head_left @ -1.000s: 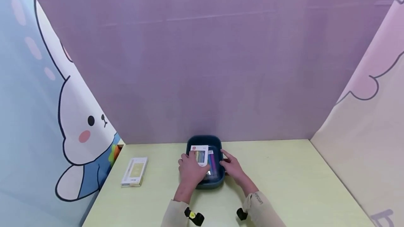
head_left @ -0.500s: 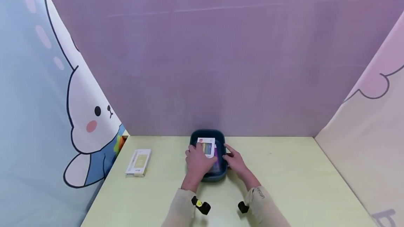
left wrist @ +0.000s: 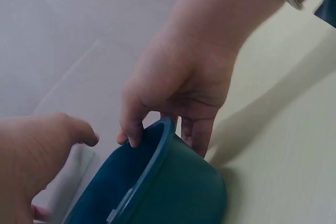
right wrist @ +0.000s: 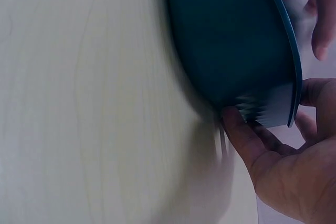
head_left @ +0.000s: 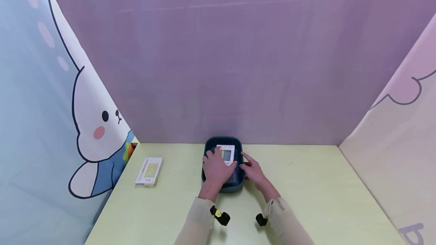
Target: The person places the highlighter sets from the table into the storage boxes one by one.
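A dark teal bin (head_left: 206, 143) stands on the table near the back wall. Inside its upper part sits a white box (head_left: 229, 153) with coloured stripes on its face. My left hand (head_left: 217, 169) reaches over the bin's left side and holds this box, fingers at its left edge and thumb by its lower right corner. On the right, my right hand (head_left: 256, 174) grips the bin's side wall, with fingertips at the rim and others lower on the outside, as the right wrist view shows. The left hand covers much of the bin's inside.
A second white box (head_left: 149, 171) with a yellowish panel lies on the left of the pale table (head_left: 306, 192). A purple cloth wall (head_left: 218, 67) rises right behind the bin. Printed cloth walls flank both sides, with a cartoon rabbit (head_left: 98, 124) on the left one.
The striped box has shifted rightward within the bin along with my left hand, and the purple item seen beside it before is now covered. My right hand stays at the bin's side.
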The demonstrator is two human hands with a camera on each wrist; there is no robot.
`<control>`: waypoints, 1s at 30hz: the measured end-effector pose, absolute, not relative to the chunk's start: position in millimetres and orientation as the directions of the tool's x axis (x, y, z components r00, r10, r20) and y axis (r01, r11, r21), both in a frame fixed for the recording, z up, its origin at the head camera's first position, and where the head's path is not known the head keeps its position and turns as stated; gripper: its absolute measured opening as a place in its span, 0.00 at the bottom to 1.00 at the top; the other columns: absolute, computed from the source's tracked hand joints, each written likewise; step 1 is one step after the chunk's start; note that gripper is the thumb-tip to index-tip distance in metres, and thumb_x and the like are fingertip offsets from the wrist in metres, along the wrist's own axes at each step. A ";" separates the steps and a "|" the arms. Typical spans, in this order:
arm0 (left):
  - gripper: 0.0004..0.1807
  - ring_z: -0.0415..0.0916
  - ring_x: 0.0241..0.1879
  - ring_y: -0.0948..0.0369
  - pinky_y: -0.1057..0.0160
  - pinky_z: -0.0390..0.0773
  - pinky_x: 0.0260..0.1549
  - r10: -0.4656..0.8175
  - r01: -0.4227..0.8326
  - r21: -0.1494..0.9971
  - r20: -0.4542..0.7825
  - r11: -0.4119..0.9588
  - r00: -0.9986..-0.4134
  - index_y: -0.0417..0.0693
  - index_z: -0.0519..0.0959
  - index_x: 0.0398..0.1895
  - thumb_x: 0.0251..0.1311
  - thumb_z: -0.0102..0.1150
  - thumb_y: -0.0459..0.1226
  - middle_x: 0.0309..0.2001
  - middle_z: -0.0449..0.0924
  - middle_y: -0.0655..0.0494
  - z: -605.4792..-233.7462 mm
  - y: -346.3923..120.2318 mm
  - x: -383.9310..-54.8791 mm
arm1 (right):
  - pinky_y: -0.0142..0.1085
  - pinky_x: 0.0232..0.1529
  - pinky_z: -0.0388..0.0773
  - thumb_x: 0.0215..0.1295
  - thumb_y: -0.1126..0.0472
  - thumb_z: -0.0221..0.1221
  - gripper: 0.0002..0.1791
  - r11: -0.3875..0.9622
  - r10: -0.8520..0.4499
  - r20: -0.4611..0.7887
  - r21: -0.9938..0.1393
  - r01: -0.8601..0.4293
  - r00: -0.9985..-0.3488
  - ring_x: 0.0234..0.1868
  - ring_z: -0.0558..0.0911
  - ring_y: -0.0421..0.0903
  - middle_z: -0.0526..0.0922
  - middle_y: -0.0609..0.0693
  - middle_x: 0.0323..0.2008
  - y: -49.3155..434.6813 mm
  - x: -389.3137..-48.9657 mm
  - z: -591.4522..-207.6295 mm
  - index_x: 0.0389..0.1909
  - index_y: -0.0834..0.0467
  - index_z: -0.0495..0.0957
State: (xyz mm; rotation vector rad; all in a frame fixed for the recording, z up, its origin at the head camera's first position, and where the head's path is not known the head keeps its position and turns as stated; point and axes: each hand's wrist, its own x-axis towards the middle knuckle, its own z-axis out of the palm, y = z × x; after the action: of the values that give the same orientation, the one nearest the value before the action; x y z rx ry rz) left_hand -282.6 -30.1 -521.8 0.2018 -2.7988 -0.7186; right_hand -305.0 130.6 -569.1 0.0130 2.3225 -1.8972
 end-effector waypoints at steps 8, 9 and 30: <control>0.43 0.66 0.49 0.41 0.42 0.72 0.47 -0.169 -0.044 0.440 0.249 0.897 -0.954 0.42 0.68 0.63 0.56 0.56 0.65 0.55 0.68 0.38 -526.9 -38.6 -287.2 | 0.44 0.33 0.81 0.69 0.65 0.53 0.31 0.199 -0.073 -0.125 -0.974 0.108 -0.990 0.45 0.79 0.55 0.75 0.66 0.56 128.7 -306.7 -566.3 0.72 0.49 0.63; 0.41 0.67 0.48 0.41 0.43 0.72 0.46 -0.162 -0.031 0.441 0.262 0.897 -0.951 0.41 0.69 0.62 0.57 0.57 0.63 0.54 0.69 0.38 -527.6 -40.3 -287.4 | 0.44 0.33 0.81 0.69 0.65 0.53 0.31 0.195 -0.073 -0.124 -0.975 0.108 -0.990 0.45 0.79 0.55 0.75 0.66 0.56 128.5 -306.3 -566.3 0.72 0.49 0.63; 0.21 0.71 0.44 0.47 0.50 0.73 0.41 -0.136 0.120 0.556 0.396 0.822 -0.908 0.46 0.78 0.49 0.60 0.60 0.51 0.45 0.75 0.46 -540.3 -73.7 -286.5 | 0.47 0.38 0.81 0.71 0.64 0.53 0.30 0.204 -0.069 -0.135 -0.972 0.119 -0.988 0.51 0.76 0.59 0.72 0.67 0.58 129.7 -304.5 -571.0 0.72 0.48 0.63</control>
State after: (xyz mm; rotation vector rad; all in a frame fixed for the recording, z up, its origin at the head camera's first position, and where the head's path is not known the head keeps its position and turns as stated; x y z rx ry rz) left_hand -286.5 -73.7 -540.3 0.0118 -2.5800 -0.8266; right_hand -304.5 129.7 -571.0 0.0482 2.3177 -1.8925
